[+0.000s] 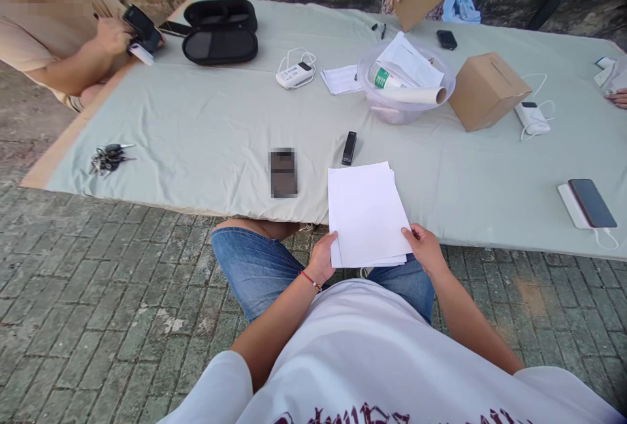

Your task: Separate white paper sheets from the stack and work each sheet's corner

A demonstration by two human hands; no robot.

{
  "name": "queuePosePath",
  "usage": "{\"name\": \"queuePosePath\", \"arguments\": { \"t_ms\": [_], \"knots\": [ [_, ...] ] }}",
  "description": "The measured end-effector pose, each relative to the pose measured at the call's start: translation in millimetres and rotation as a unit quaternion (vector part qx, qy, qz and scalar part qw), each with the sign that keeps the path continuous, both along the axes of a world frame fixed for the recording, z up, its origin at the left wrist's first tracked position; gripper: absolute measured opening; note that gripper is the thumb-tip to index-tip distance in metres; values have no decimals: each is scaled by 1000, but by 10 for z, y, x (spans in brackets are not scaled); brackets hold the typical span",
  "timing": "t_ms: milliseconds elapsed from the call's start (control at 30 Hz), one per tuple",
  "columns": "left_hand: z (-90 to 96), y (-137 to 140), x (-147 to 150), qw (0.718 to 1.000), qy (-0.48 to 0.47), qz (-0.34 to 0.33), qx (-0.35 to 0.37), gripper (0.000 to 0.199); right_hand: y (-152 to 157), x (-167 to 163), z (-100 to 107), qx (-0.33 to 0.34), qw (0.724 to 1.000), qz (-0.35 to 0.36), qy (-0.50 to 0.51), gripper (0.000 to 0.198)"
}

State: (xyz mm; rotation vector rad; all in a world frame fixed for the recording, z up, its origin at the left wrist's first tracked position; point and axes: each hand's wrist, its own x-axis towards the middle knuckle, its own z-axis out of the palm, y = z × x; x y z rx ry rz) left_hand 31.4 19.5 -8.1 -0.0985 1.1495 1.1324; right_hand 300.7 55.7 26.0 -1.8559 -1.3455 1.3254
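Observation:
A small stack of white paper sheets (366, 212) lies partly over the near edge of the table, its sheets slightly out of line. My left hand (322, 259) grips the stack at its lower left edge, thumb on top. On the opposite side, my right hand (424, 249) pinches the right edge near the lower corner. The fingers beneath the paper are hidden. Just beyond the sheets lies a slim black device (349, 148). To its left is a dark, blurred-out rectangular object (284, 173).
The cloth-covered table (206, 143) bears keys (112, 158), a black case (220, 32), a white power bank (294, 75), a plastic basin (392, 109) of papers, a cardboard box (487, 91) and a phone (592, 202). Other people sit at the left, far side and right edge.

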Motion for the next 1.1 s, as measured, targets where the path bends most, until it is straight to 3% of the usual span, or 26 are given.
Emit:
{"name": "queuePosePath", "arguments": {
  "t_ms": [100, 167, 367, 467, 567, 733, 900, 1000, 1100],
  "knots": [
    [33, 5, 0, 1000, -1, -3, 2, 22, 16, 58, 94, -8, 1000, -15, 3, 34],
    [44, 4, 1, 1000, 0, -4, 6, 22, 34, 96, 183, -53, 995, -32, 80, 34],
    [50, -2, 2, 999, -1, -36, 32, 27, 134, 111, 458, -151, 914, -139, 350, 31],
    [64, 3, -4, 999, -6, -42, 34, 29, 173, 88, 523, -169, 880, -162, 413, 23],
    [80, 9, -12, 999, -2, -40, 29, 28, 186, 67, 545, -177, 869, -154, 435, 9],
    [91, 9, -23, 998, -4, -46, 33, 29, 184, 25, 572, -153, 890, -123, 412, 5],
    [83, 7, -21, 998, -3, -44, 34, 28, 135, -40, 526, -118, 917, -141, 353, 23],
    [96, 6, -13, 998, 6, -43, 38, 29, 64, -59, 423, -105, 959, -86, 249, 30],
    [134, 8, 2, 996, 17, -62, 65, 32, -17, -44, 284, -103, 981, -14, 163, 36]
  ]
}}
